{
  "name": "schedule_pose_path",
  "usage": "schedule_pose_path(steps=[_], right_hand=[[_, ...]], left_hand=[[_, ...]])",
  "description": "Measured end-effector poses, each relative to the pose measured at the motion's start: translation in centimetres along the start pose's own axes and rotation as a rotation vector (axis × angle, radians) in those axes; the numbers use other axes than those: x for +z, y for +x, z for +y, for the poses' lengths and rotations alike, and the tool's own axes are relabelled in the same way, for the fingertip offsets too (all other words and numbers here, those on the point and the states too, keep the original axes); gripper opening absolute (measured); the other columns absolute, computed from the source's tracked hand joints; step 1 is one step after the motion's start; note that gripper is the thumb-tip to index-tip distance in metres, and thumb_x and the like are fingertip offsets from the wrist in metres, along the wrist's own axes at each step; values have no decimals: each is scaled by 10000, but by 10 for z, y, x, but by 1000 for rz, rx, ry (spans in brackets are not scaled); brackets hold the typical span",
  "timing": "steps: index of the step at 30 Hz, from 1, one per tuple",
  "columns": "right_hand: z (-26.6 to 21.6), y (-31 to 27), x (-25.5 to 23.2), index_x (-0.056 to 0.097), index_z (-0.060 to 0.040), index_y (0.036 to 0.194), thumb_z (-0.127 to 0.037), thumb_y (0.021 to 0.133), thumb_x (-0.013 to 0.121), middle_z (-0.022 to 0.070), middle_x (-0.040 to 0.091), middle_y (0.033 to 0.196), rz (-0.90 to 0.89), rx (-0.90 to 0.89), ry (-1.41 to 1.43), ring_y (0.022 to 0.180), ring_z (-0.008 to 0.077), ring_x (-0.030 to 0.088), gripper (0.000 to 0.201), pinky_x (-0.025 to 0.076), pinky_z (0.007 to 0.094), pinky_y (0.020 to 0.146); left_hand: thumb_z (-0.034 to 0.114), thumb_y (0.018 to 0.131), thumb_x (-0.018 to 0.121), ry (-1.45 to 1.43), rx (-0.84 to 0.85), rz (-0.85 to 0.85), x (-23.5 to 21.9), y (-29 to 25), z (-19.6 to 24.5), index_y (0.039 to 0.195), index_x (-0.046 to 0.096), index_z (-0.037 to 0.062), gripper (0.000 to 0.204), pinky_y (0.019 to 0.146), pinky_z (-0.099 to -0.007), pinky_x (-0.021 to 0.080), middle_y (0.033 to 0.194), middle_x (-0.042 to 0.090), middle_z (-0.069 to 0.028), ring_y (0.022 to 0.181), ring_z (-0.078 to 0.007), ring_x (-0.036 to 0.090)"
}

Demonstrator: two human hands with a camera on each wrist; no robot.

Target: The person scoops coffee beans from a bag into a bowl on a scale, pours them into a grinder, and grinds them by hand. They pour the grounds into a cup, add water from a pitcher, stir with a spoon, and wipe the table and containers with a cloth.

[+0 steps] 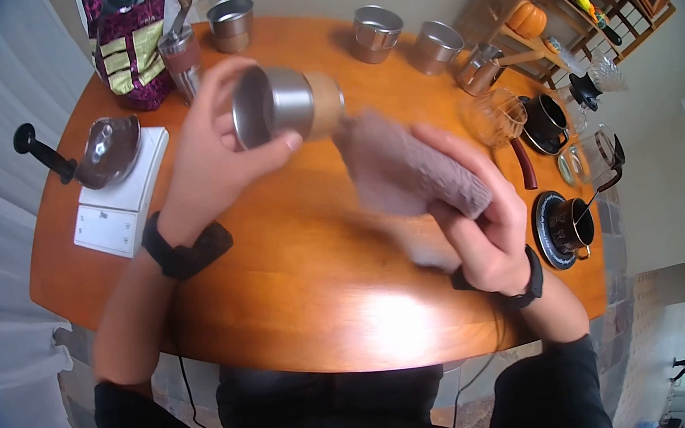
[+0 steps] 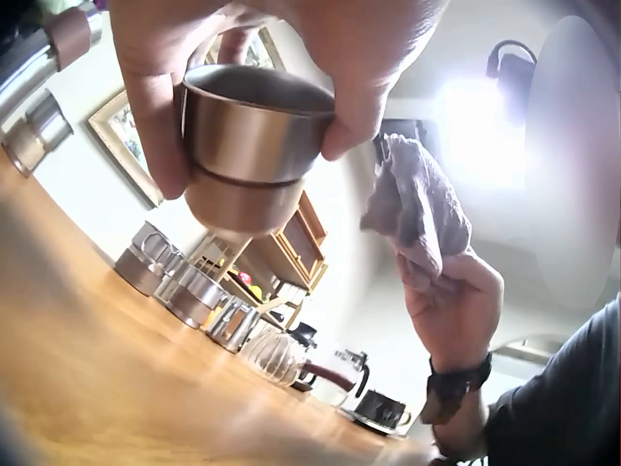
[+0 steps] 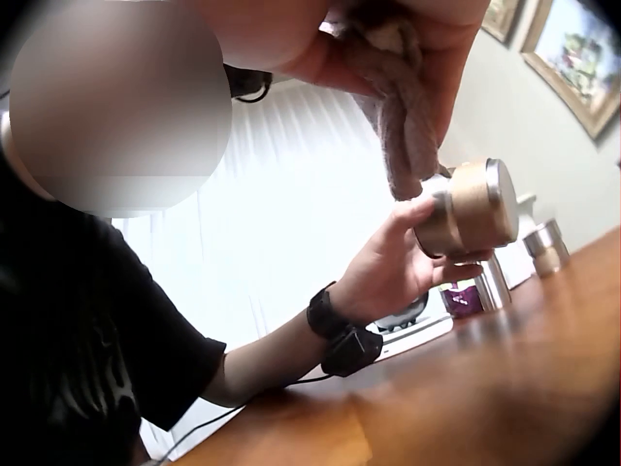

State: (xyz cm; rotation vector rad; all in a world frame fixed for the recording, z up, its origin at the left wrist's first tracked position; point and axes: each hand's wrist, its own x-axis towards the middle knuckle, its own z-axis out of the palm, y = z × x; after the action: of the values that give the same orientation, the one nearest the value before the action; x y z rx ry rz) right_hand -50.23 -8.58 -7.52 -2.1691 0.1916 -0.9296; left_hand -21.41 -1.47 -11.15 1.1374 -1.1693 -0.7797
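A steel cup with a tan band [image 1: 292, 104] is gripped by the left hand [image 1: 214, 153] above the table, tilted on its side with its mouth toward that hand's palm. In the left wrist view the thumb and fingers pinch the cup [image 2: 254, 131] around its rim. The right hand [image 1: 490, 223] holds a bunched grey-mauve cloth [image 1: 410, 164], blurred at its left end, close to the cup's banded end. The right wrist view has the cloth [image 3: 406, 136] hanging from the fingers just beside the cup [image 3: 475, 209].
On the left are a white scale [image 1: 110, 227] with a dark dish, a hand grinder [image 1: 182, 65] and a purple bag [image 1: 128, 51]. Steel cups [image 1: 377, 31] line the back. Glass vessels [image 1: 494, 116], a red-brown handle and a dark cup [image 1: 572, 224] on a saucer are at right.
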Motion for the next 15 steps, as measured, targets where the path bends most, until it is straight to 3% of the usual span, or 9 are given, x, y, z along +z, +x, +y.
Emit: schedule_pose_path(steps=[1, 3, 4, 5, 7, 9, 12, 14, 15], right_hand=[[0, -15, -7, 495, 91, 1477, 148, 757, 428, 215, 609, 1438, 6, 159, 85, 1290, 277, 639, 725, 495, 345, 1062], [4, -47, -23, 519, 72, 1470, 143, 763, 438, 157, 635, 1398, 10, 474, 253, 1254, 212, 641, 715, 490, 309, 1039], [10, -59, -28, 528, 63, 1466, 141, 763, 445, 138, 640, 1378, 21, 521, 336, 1249, 196, 634, 712, 480, 303, 1047], [16, -71, -32, 537, 55, 1462, 139, 762, 453, 119, 645, 1359, 31, 569, 422, 1244, 179, 626, 710, 470, 297, 1054], [23, -87, -41, 556, 47, 1448, 114, 751, 475, 125, 657, 1350, 21, 685, 533, 1266, 180, 613, 704, 436, 312, 1110], [32, -99, -49, 556, 53, 1441, 85, 744, 492, 139, 659, 1356, 78, 735, 694, 1265, 194, 619, 701, 447, 327, 1115], [33, -101, -56, 556, 66, 1430, 37, 733, 521, 163, 662, 1358, 130, 769, 865, 1251, 229, 633, 698, 470, 355, 1102], [27, -99, -64, 556, 68, 1429, 41, 733, 525, 162, 667, 1344, 124, 784, 954, 1238, 230, 635, 697, 476, 352, 1087], [28, -102, -64, 556, 67, 1426, 45, 750, 530, 160, 675, 1322, 138, 785, 1019, 1216, 226, 639, 677, 478, 340, 1072]], left_hand=[[103, 804, 881, 20, -89, -21, 4, -3, 10, 1453, 472, 50, 769, 1042, -340, 529, 1329, 595, -126, 1255, -213, 616], [68, 810, 863, 356, 51, -36, 1, 8, 3, 1467, 487, 23, 759, 1034, -315, 536, 1388, 559, -112, 1213, -193, 635], [51, 813, 854, 522, 121, -42, -2, 15, -4, 1474, 494, 10, 754, 1030, -303, 540, 1417, 541, -105, 1192, -184, 644], [149, 805, 879, 585, 182, -12, -4, 26, -11, 1429, 560, -10, 718, 1038, -316, 524, 1393, 583, -102, 1168, -190, 655], [228, 806, 878, 676, 151, -14, -2, 50, -11, 1415, 573, -19, 724, 1035, -329, 515, 1347, 627, -123, 1167, -205, 658], [352, 802, 867, 675, 107, -39, 1, 85, -19, 1381, 604, -41, 746, 1010, -340, 511, 1261, 693, -153, 1167, -227, 660], [360, 798, 850, 727, 30, -125, 6, 142, -29, 1378, 610, -65, 758, 1020, -337, 510, 1287, 699, -198, 1182, -255, 675], [398, 777, 853, 966, -65, -117, 16, 175, -20, 1381, 609, -69, 802, 1037, -349, 508, 1307, 692, -221, 1205, -289, 674], [442, 753, 858, 1098, -35, -93, 15, 194, -28, 1379, 602, -96, 865, 1053, -347, 503, 1324, 679, -238, 1199, -318, 679]])
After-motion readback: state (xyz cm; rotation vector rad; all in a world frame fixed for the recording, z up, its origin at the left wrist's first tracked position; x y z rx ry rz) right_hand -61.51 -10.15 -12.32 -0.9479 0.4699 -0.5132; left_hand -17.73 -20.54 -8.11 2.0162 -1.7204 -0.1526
